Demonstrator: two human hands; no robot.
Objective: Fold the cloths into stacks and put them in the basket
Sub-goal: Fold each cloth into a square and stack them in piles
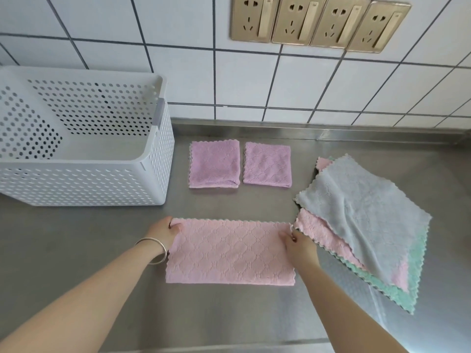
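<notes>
The pink cloth [230,252] lies flat on the table [76,238] as a long strip, apparently folded once already, and each hand pinches one of its far corners. The left hand [164,231] has its grip closed on the far left corner, thumb on top and fingers curled under the edge. The right hand [299,244] has its grip closed on the far right corner in the same way. Holding both ends of one edge keeps the strip taut and square, which I judge is the set-up for bringing one end over to the other to make a small square.

Between the two grips runs the cloth's far edge; the rest of it spreads back from the grips toward the person. Beyond the grips, further out on the table, sit two purple folded cloths [214,164] side by side, not yet stacked. Just outside the right grip, nearly touching it, the pile of unfolded cloths [362,220] fans out with a grey one on top, pink beneath and green at the bottom, kept close so the next one is easy to reach. Out past the left grip and further back stands the white basket [84,184], with no cloths visible in it, so the putting away has yet to begin
</notes>
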